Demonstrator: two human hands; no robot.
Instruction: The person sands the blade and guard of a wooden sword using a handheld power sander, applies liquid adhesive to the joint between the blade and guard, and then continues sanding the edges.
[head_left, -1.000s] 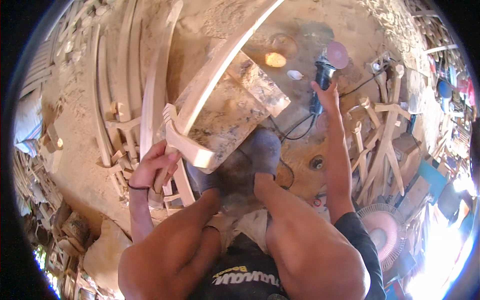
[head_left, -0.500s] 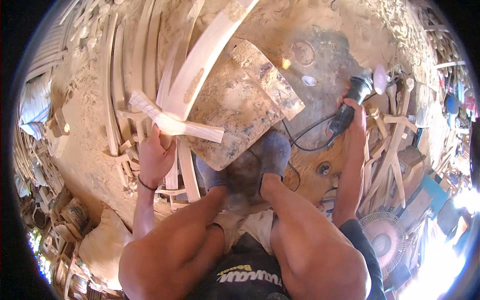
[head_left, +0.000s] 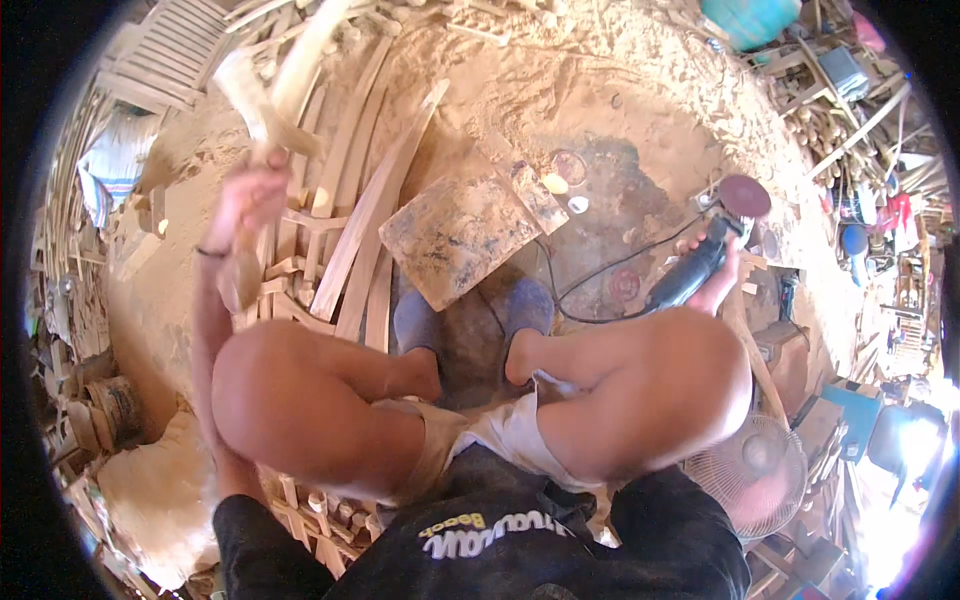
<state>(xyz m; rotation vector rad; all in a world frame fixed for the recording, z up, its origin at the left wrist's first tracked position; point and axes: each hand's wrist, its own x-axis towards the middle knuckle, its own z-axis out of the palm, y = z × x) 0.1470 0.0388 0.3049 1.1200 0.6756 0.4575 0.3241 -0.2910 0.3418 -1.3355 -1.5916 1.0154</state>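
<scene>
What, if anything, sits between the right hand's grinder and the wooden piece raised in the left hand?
The person's own raised knees and the board on the sawdust floor lie between the grinder in the right hand and the wooden piece in the left hand.

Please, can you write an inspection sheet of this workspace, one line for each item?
Surface: sandy floor, covered in sawdust.
Job's things: curved wooden piece; disc sander.
Clutter: wooden slats and a stained board lie before the feet.
Grippers: left hand grips the wooden piece, raised; right hand holds the sander.
Cables: black cord runs across the floor.
Surroundings: fan, wood scraps.
</scene>
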